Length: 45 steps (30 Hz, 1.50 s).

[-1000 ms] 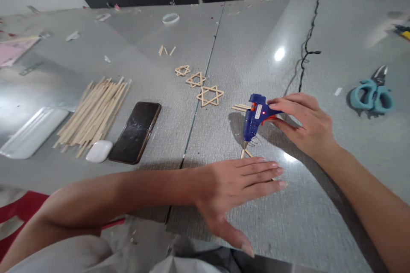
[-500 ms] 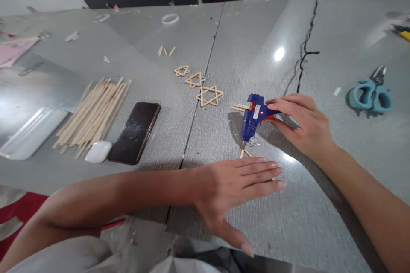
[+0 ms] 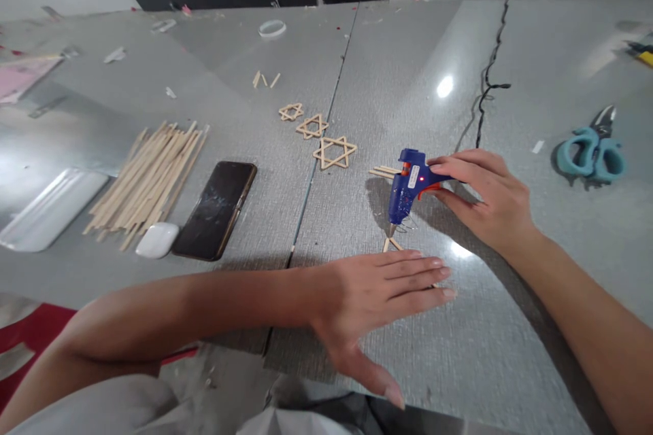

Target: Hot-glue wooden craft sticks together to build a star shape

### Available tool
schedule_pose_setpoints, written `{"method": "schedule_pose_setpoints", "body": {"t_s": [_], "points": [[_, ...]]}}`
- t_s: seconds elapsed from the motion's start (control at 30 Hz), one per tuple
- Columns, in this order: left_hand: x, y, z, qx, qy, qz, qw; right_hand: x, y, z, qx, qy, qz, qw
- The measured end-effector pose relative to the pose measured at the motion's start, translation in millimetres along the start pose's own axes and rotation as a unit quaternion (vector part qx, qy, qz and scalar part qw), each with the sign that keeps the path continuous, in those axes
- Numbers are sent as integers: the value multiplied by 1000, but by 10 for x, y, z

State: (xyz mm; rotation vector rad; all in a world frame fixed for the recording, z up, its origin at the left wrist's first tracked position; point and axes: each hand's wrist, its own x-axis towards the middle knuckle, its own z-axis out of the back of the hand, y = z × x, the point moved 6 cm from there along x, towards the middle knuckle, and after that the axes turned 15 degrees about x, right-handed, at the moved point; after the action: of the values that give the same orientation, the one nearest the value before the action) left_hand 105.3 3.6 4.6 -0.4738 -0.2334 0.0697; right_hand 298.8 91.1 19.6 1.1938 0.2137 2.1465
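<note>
My right hand [image 3: 484, 194] grips the handle of a blue hot glue gun [image 3: 405, 190] with an orange trigger and a lit red light. The gun's metal nozzle points down at the meeting ends of two thin wooden sticks [image 3: 392, 244]. Flat over those sticks lies my left hand [image 3: 380, 289], fingers stretched out and thumb apart, hiding most of them. Beyond the gun a few loose sticks [image 3: 385, 170] lie partly covered by it. Three six-pointed stick stars rest farther off, the largest star [image 3: 335, 152] nearest me.
To the left are a bundle of wooden sticks [image 3: 147, 180], a black phone [image 3: 217, 211], a white case [image 3: 157, 240] and a clear packet [image 3: 54, 209]. Blue-handled scissors [image 3: 592, 149] lie at the right. A black cable [image 3: 490, 75] runs behind my right hand. Short stick pieces [image 3: 265, 79] sit farther back.
The glue gun's nozzle has shifted very slightly to the right, still at the stick ends. My left hand stays in place.
</note>
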Motion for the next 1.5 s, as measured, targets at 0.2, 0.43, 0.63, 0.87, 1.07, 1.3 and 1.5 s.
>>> {"method": "schedule_pose_setpoints", "body": {"t_s": [0.2,0.43,0.63,0.87,1.07,1.3,1.5], "points": [[-4,-3,14,-9,-4,4,1000,14,30,2,6,5,12,1000],[-7,5,5,-10,2,-2,1000,16,24,-2,7,3,4,1000],[8,-5,30,-12,5,3,1000,20,36,-4,3,5,17,1000],[16,3,15,-23,21,15,999,30,62,-20,6,5,33,999],[19,11,9,-31,32,20,999,26,60,-11,6,2,34,999],[19,11,8,-31,38,10,999,1,30,1,16,2,29,999],[26,13,7,-32,44,18,998,10,44,4,16,1,37,999]]}}
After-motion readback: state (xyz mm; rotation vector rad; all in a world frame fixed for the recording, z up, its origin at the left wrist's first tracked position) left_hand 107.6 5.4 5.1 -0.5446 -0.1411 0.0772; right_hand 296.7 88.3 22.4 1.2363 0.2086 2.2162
